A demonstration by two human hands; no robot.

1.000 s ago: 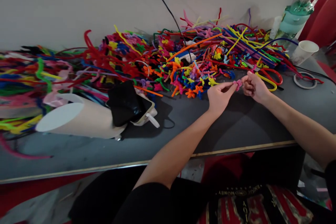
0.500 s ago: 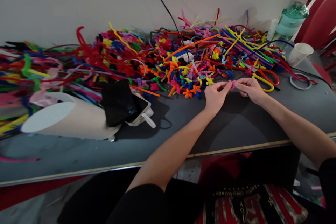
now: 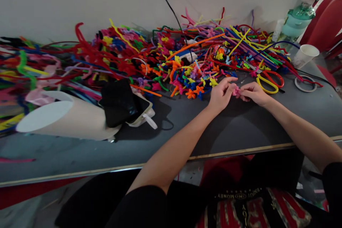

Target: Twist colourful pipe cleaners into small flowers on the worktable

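Between my two hands is a small pink pipe-cleaner flower [image 3: 236, 91], partly covered by fingertips. My left hand [image 3: 221, 94] pinches it from the left, with the index finger lifted and stretched above it. From the other side my right hand [image 3: 255, 93] grips it between thumb and fingers. Both hands are just above the grey table, in front of a heap of pipe cleaners [image 3: 192, 78] with many small finished-looking flowers in several colours. Scissors [image 3: 269, 82] with one yellow and one red handle loop lie just beyond my right hand.
A white paper cup [image 3: 306, 55], a green bottle [image 3: 298, 21] and a grey ring [image 3: 305, 83] are at the right. On the left lie a beige cylinder [image 3: 72, 119] and a black device [image 3: 120, 103]. A black cable [image 3: 171, 7] hangs over the heap. The table edge [image 3: 240, 150] runs in front.
My left index finger has lifted off the pink flower and stretched out, showing more of the flower. Both hands remain at nearly the same spot. The view has shifted slightly.
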